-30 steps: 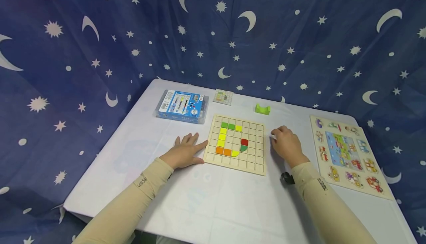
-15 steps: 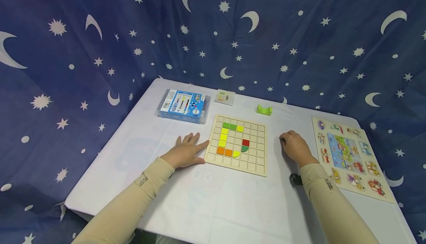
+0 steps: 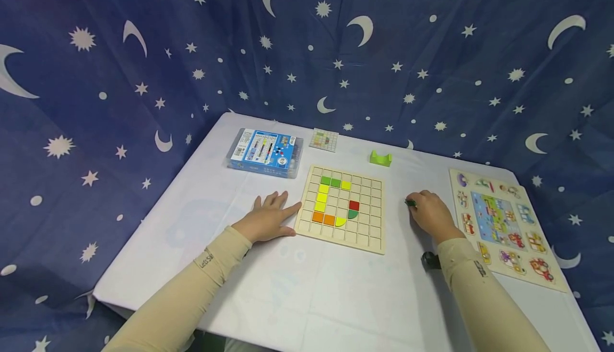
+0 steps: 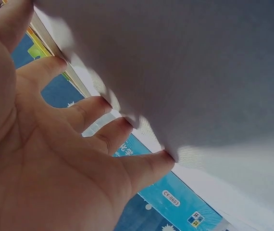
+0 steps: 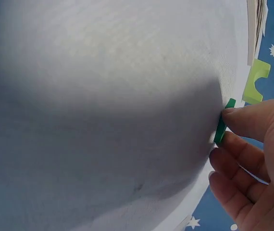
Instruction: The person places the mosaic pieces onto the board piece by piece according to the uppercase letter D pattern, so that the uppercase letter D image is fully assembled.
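Note:
A square wooden grid board [image 3: 369, 229] lies mid-table, with green, yellow, orange and red pieces set in some of its cells. My left hand [image 3: 266, 218] rests flat on the cloth, fingers spread, its index finger and thumb at the board's left edge. In the left wrist view the fingertips [image 4: 167, 156] touch the tabletop. To the right of the board, my right hand [image 3: 433, 214] pinches a small flat green piece [image 5: 225, 123] between thumb and fingers, just at the cloth. The piece's full outline is partly hidden by the thumb.
A blue-labelled plastic case [image 3: 265, 153] stands at the back left. Near it lies a small pattern card [image 3: 324, 140]. A light green holder [image 3: 380, 158] sits behind the board. A wooden picture puzzle [image 3: 508, 224] lies at the right edge.
My right hand has moved right, away from the board, and the green piece now shows between its fingers. My left hand has stayed in place.

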